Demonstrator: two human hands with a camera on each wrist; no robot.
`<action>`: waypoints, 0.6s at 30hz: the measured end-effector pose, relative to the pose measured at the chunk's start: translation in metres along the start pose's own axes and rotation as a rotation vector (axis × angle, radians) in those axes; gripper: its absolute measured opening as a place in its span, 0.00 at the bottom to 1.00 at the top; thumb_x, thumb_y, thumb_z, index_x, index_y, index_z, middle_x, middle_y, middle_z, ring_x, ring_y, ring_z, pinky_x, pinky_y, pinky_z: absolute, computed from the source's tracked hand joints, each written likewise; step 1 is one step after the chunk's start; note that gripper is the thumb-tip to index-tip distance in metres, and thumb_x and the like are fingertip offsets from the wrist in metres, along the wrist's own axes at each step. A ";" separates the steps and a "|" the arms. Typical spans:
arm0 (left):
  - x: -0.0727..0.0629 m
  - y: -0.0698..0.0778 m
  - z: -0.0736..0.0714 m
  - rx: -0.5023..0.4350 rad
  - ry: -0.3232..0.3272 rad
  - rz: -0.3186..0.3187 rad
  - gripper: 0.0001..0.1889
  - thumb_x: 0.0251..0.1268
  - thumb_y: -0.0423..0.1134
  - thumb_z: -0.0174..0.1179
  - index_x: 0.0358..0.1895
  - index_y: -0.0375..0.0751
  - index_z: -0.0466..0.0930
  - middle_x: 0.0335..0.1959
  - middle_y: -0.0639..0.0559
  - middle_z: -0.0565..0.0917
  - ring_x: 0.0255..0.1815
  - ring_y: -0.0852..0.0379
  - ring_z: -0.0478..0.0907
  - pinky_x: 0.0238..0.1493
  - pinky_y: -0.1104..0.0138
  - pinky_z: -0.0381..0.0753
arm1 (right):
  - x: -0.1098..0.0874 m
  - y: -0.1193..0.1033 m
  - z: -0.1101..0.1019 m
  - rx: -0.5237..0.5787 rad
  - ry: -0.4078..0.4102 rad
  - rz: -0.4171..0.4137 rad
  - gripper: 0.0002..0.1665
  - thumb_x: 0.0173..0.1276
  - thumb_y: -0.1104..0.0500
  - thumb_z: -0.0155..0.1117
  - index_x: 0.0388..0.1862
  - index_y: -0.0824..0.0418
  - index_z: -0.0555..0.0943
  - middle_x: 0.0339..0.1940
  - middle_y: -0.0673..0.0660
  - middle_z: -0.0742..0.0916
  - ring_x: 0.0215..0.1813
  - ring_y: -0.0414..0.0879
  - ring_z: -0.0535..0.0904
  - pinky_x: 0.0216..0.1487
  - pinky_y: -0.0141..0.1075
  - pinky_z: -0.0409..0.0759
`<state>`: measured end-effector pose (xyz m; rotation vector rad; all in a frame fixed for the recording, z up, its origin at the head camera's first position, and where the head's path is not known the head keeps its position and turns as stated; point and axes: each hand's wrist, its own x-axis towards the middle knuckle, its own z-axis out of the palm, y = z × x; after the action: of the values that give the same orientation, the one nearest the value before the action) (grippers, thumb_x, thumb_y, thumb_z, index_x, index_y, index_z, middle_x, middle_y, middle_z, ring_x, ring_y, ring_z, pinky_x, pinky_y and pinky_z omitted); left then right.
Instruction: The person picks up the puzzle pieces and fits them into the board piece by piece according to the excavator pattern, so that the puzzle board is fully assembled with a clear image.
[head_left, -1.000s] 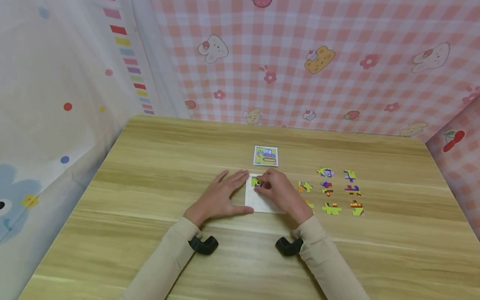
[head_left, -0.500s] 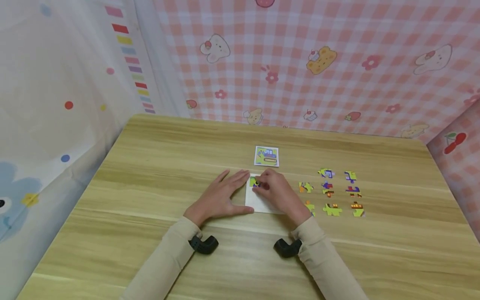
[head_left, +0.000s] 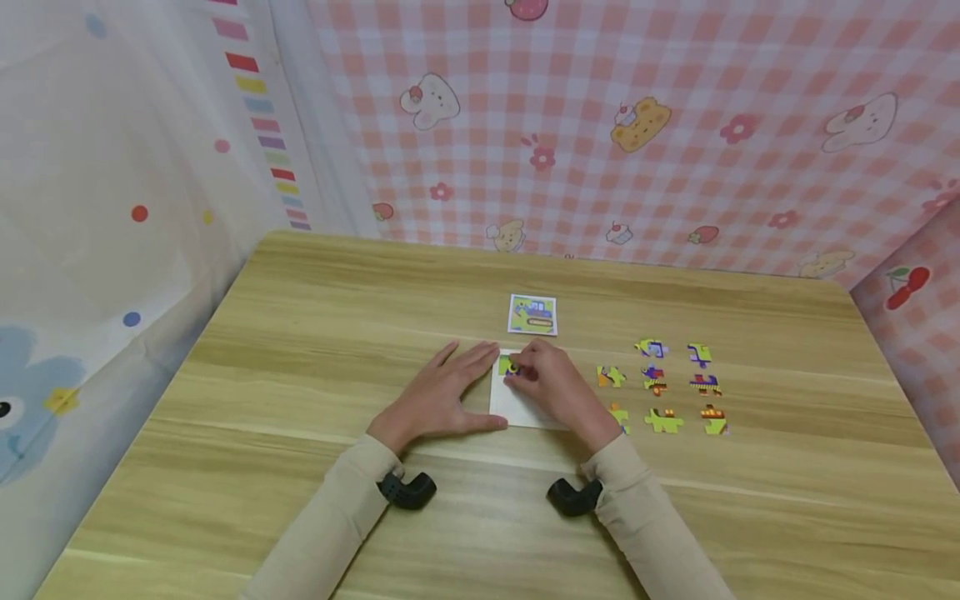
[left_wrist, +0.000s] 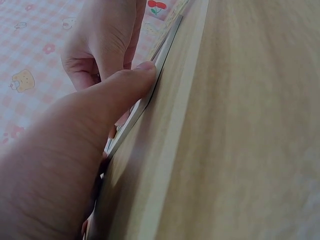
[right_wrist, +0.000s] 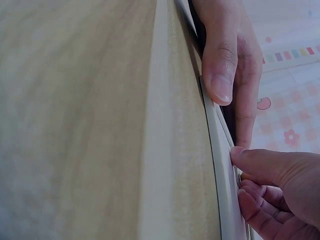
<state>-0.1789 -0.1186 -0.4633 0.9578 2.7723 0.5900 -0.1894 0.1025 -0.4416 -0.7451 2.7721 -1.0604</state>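
A white square puzzle board (head_left: 517, 408) lies on the table between the hands. My left hand (head_left: 442, 392) spreads along its left side, fingertips near the top corner and thumb at the lower corner; the left wrist view shows that thumb (left_wrist: 135, 75) right on the board's edge. At the board's upper left corner, my right hand (head_left: 558, 379) pinches a green puzzle piece (head_left: 507, 365) with a yellow-and-dark round mark. In the right wrist view, the right thumb and fingers (right_wrist: 265, 165) come low over the board (right_wrist: 220, 160), and the piece is mostly hidden behind them.
Several loose jigsaw pieces (head_left: 663, 418) lie in rough rows right of the board. Beyond the board sits a small picture card (head_left: 532, 315) showing a blue digger-like vehicle. Behind the wooden table (head_left: 360, 292) hangs a pink checked cloth (head_left: 480, 150).
The right hand has shifted slightly left, bringing the puzzle piece closer to the board's upper left corner. The left hand stays in place.
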 end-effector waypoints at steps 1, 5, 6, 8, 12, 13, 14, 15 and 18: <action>0.000 0.000 0.000 0.002 0.001 0.000 0.57 0.62 0.76 0.57 0.83 0.41 0.52 0.84 0.51 0.54 0.84 0.56 0.49 0.84 0.55 0.34 | 0.000 0.000 0.000 0.001 0.001 0.000 0.17 0.68 0.66 0.73 0.53 0.73 0.87 0.36 0.58 0.82 0.38 0.46 0.78 0.39 0.36 0.81; 0.000 0.000 0.001 -0.003 0.004 0.001 0.57 0.62 0.76 0.57 0.83 0.41 0.52 0.84 0.51 0.54 0.84 0.56 0.49 0.84 0.55 0.34 | 0.000 0.000 -0.001 -0.006 0.009 -0.011 0.16 0.68 0.66 0.73 0.52 0.74 0.87 0.36 0.58 0.82 0.38 0.46 0.78 0.39 0.36 0.81; 0.001 0.000 0.001 -0.006 0.004 -0.001 0.57 0.61 0.77 0.57 0.83 0.41 0.52 0.84 0.52 0.54 0.84 0.57 0.49 0.84 0.55 0.34 | 0.000 0.000 -0.001 -0.009 0.010 -0.014 0.16 0.68 0.66 0.73 0.52 0.73 0.87 0.36 0.58 0.82 0.38 0.47 0.77 0.39 0.36 0.81; 0.001 0.000 0.001 -0.012 0.004 -0.008 0.57 0.61 0.77 0.57 0.83 0.42 0.52 0.84 0.53 0.54 0.84 0.58 0.48 0.84 0.56 0.34 | 0.000 -0.001 -0.001 -0.012 0.009 -0.021 0.15 0.68 0.66 0.73 0.51 0.73 0.87 0.35 0.58 0.81 0.37 0.47 0.77 0.38 0.35 0.80; 0.001 0.000 0.001 -0.024 0.005 -0.022 0.58 0.59 0.77 0.58 0.83 0.43 0.52 0.84 0.54 0.53 0.84 0.60 0.48 0.84 0.56 0.33 | 0.001 -0.004 -0.002 -0.021 0.001 -0.028 0.14 0.69 0.65 0.73 0.50 0.73 0.87 0.36 0.58 0.81 0.37 0.47 0.76 0.36 0.34 0.77; 0.001 0.000 0.001 -0.025 0.005 -0.023 0.58 0.59 0.77 0.58 0.83 0.43 0.52 0.84 0.54 0.53 0.84 0.60 0.48 0.84 0.56 0.33 | 0.001 -0.003 -0.002 -0.030 0.006 -0.036 0.14 0.68 0.65 0.73 0.50 0.73 0.87 0.36 0.59 0.82 0.37 0.47 0.76 0.36 0.35 0.78; 0.001 0.000 0.001 -0.030 0.008 -0.022 0.58 0.59 0.77 0.59 0.83 0.43 0.53 0.84 0.54 0.54 0.84 0.59 0.48 0.84 0.56 0.33 | 0.002 -0.003 -0.003 -0.039 0.009 -0.038 0.15 0.69 0.64 0.73 0.50 0.73 0.87 0.36 0.59 0.82 0.36 0.47 0.77 0.36 0.35 0.79; 0.001 0.001 0.001 -0.031 0.007 -0.023 0.58 0.59 0.77 0.59 0.83 0.43 0.53 0.84 0.54 0.54 0.84 0.59 0.48 0.84 0.56 0.33 | 0.002 -0.003 -0.004 -0.049 0.015 -0.038 0.15 0.69 0.64 0.73 0.50 0.73 0.87 0.37 0.59 0.83 0.37 0.47 0.77 0.37 0.36 0.80; 0.001 0.001 0.001 -0.037 0.004 -0.029 0.58 0.59 0.77 0.59 0.84 0.44 0.52 0.84 0.55 0.54 0.84 0.60 0.48 0.84 0.57 0.32 | 0.000 -0.002 -0.013 -0.052 0.024 -0.015 0.17 0.70 0.63 0.73 0.52 0.74 0.87 0.39 0.61 0.85 0.38 0.48 0.79 0.40 0.38 0.83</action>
<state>-0.1791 -0.1164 -0.4639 0.9080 2.7638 0.6370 -0.1914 0.1096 -0.4307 -0.7661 2.8283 -1.0104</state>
